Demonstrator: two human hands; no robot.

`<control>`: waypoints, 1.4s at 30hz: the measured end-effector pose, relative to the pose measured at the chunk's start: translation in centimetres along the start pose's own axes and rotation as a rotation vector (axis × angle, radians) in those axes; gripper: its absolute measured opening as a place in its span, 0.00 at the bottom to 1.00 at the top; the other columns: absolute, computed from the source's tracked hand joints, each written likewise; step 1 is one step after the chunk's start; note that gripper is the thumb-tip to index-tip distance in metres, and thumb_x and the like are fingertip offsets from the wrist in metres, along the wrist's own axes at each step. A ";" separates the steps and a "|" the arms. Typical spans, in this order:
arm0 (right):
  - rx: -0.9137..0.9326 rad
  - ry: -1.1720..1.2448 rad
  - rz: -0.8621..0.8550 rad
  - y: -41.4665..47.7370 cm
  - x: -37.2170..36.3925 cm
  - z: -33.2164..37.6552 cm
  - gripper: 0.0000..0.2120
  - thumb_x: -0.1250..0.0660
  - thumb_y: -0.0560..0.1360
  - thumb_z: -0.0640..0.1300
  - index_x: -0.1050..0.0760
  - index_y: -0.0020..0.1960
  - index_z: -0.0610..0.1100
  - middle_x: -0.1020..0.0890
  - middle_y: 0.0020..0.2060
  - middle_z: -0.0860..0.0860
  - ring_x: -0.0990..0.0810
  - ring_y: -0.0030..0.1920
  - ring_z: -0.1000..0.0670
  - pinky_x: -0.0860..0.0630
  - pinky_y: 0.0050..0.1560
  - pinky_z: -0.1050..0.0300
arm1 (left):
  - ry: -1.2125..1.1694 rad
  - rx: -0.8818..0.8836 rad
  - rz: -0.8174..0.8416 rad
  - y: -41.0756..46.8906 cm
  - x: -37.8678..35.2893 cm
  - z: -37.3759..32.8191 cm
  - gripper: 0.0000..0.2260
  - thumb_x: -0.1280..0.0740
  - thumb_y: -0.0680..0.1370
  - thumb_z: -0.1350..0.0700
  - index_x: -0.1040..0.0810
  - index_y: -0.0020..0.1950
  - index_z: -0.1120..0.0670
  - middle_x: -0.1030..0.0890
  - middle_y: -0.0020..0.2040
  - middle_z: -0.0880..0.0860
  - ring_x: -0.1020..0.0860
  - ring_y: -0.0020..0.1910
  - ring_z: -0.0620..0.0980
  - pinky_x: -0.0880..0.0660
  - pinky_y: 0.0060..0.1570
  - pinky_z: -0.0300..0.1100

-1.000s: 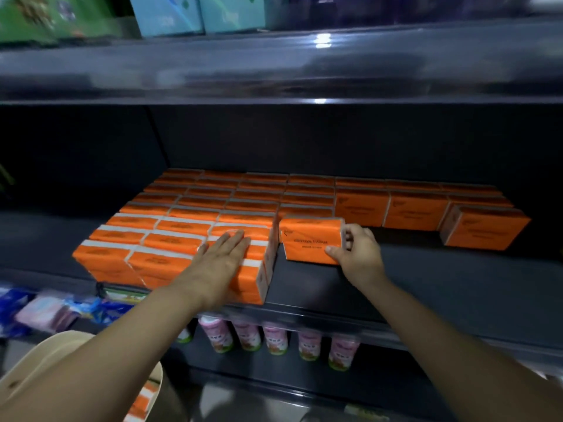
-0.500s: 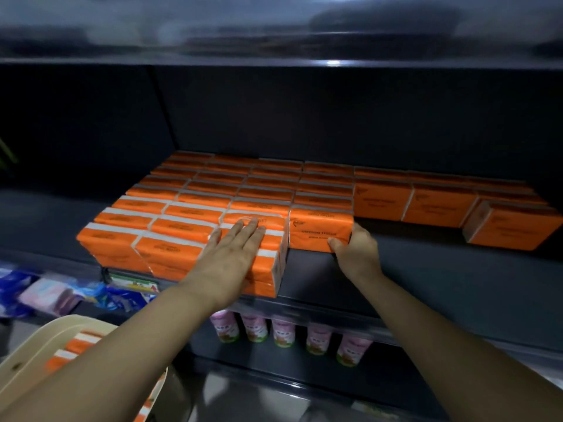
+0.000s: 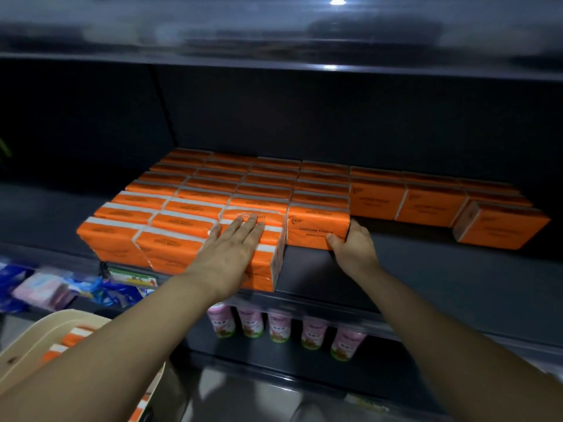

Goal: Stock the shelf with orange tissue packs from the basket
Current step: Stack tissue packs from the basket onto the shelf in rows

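Note:
Several rows of orange tissue packs (image 3: 195, 205) fill the left and back of the dark shelf (image 3: 426, 269). My left hand (image 3: 231, 248) lies flat with straight fingers on top of the front stack of packs. My right hand (image 3: 353, 248) grips the lower right corner of one upright orange tissue pack (image 3: 316, 226), which stands against the fourth column. A beige basket (image 3: 45, 336) at the lower left holds more orange packs (image 3: 76, 333), partly hidden by my left forearm.
Three more orange packs (image 3: 499, 226) stand along the back right of the shelf, with bare shelf in front of them. Pink bottles (image 3: 280, 327) line the shelf below. Blue and pink packets (image 3: 45, 287) lie at the lower left. Another shelf board (image 3: 274, 35) hangs overhead.
My right hand has pushed the upright pack back and left until it sits flush with the column. My left hand has stayed flat on the front stack.

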State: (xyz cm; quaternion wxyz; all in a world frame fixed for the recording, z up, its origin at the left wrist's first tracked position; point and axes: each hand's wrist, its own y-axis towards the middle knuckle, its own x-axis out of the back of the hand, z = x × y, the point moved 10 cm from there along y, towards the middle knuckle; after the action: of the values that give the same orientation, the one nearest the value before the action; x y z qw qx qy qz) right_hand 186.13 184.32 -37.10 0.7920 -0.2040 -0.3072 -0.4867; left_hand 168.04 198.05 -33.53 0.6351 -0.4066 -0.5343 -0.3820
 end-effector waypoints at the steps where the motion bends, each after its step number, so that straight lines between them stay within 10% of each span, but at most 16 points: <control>1: -0.013 0.002 0.007 -0.2 0.1 -0.2 0.27 0.36 0.76 0.50 0.37 0.70 0.39 0.31 0.65 0.40 0.30 0.64 0.41 0.31 0.64 0.50 | 0.004 -0.007 0.004 0.0 0.1 -0.1 0.42 0.34 0.77 0.59 0.64 0.76 0.52 0.64 0.77 0.52 0.62 0.76 0.52 0.59 0.74 0.51; 6: -0.034 -0.060 0.067 -2.5 1.2 -0.9 0.35 0.39 0.78 0.51 0.51 0.76 0.38 0.44 0.74 0.41 0.42 0.73 0.42 0.42 0.71 0.50 | 0.038 -0.038 -0.038 -0.9 1.3 -0.4 0.44 0.33 0.76 0.56 0.65 0.76 0.52 0.65 0.77 0.51 0.63 0.76 0.53 0.58 0.74 0.53; 12: 0.054 -0.127 0.069 -6.7 3.2 -0.5 0.19 0.39 0.79 0.44 0.32 0.68 0.41 0.30 0.64 0.42 0.29 0.64 0.44 0.34 0.63 0.55 | 0.096 -0.110 -0.210 -5.3 3.6 -0.2 0.39 0.33 0.75 0.52 0.54 0.78 0.56 0.53 0.78 0.54 0.54 0.77 0.56 0.50 0.74 0.53; 16: 0.183 -0.134 0.182 -11.0 2.0 2.9 0.10 0.37 0.77 0.43 0.23 0.56 0.43 0.21 0.53 0.47 0.23 0.54 0.49 0.31 0.53 0.61 | 0.082 -0.106 -0.338 -10.4 4.1 2.8 0.34 0.21 0.59 0.52 0.25 0.63 0.57 0.22 0.61 0.56 0.23 0.58 0.59 0.23 0.51 0.52; 21: 0.359 -0.126 0.409 -17.2 -2.7 9.5 0.08 0.37 0.77 0.45 0.22 0.54 0.46 0.18 0.47 0.50 0.22 0.48 0.52 0.27 0.48 0.60 | 0.002 0.087 -0.227 -18.4 0.6 10.2 0.16 0.34 0.67 0.47 0.20 0.51 0.53 0.21 0.45 0.54 0.20 0.43 0.58 0.22 0.35 0.49; 25: 0.447 -0.106 0.486 -20.3 -7.7 14.4 0.07 0.37 0.77 0.45 0.22 0.54 0.46 0.17 0.46 0.48 0.20 0.48 0.49 0.28 0.47 0.57 | -0.012 0.238 -0.140 -25.2 -3.1 16.3 0.16 0.23 0.63 0.48 0.19 0.48 0.51 0.19 0.43 0.51 0.18 0.42 0.55 0.22 0.37 0.43; 32: 0.551 -0.116 0.584 -24.1 -17.9 19.7 0.05 0.35 0.76 0.44 0.21 0.49 0.47 0.22 0.34 0.55 0.26 0.33 0.58 0.30 0.41 0.59 | -0.118 0.494 -0.014 -34.1 -8.8 23.4 0.17 0.37 0.76 0.45 0.27 0.64 0.46 0.26 0.61 0.48 0.28 0.62 0.51 0.27 0.55 0.45; 42: 0.565 -0.226 0.767 -26.3 -30.8 19.5 0.10 0.34 0.75 0.45 0.22 0.55 0.44 0.20 0.47 0.51 0.24 0.48 0.55 0.34 0.46 0.65 | -0.237 0.645 0.208 -37.7 -20.5 28.2 0.21 0.38 0.77 0.47 0.33 0.70 0.45 0.31 0.68 0.48 0.34 0.68 0.51 0.31 0.60 0.43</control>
State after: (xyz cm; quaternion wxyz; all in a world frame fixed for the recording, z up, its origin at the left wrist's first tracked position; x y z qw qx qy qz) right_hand 146.53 204.69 -43.41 0.9002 -0.1312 -0.4139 -0.0321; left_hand 120.21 210.97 -46.94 0.6998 -0.2790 -0.6530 -0.0771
